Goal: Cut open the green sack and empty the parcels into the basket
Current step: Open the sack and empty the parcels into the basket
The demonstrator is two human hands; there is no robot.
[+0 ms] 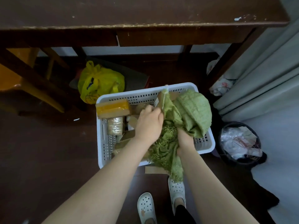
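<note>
The green woven sack [191, 110] hangs crumpled over the right half of the white slotted basket [145, 94] on the floor, its frayed cut edge trailing down over the near rim. My left hand [149, 122] grips the sack's fabric near a brown cardboard parcel [160, 101] that pokes out of it. Lower down, my right hand [184, 139] clutches a bunched fold of the sack. Inside the basket lie a parcel with yellow tape [113, 108], a clear-taped parcel [115, 126] and other brown parcels.
A dark wooden table [145, 13] stands behind the basket, with a yellow plastic bag [100, 81] under it. A black waste bin [241, 143] with a plastic liner sits to the right, beside grey curtains [267, 75]. My feet in white clogs [161, 201] stand just before the basket.
</note>
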